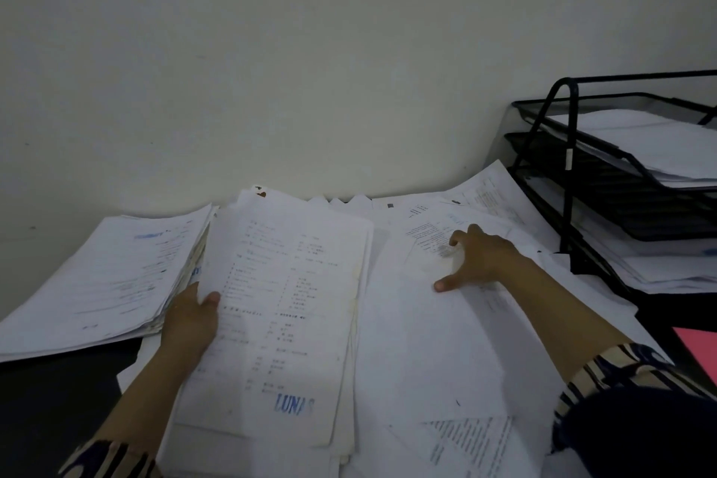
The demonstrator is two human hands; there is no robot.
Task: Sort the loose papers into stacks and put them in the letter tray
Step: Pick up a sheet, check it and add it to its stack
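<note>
My left hand (192, 318) grips the left edge of a stack of printed papers (287, 307) in the middle of the desk, thumb on top; its top sheet bears a blue stamp. My right hand (475, 260) rests on loose white sheets (434, 345) spread to the right, thumb stretched out and fingertips curled onto a printed page. A black mesh letter tray (570, 163) with tiers stands at the far right, with papers lying in its tiers.
A thick pile of papers (112, 275) lies at the left against the wall. The dark desk surface (50, 407) shows at the lower left. A pink sheet (698, 353) peeks in at the right edge. More sheets fan out along the wall.
</note>
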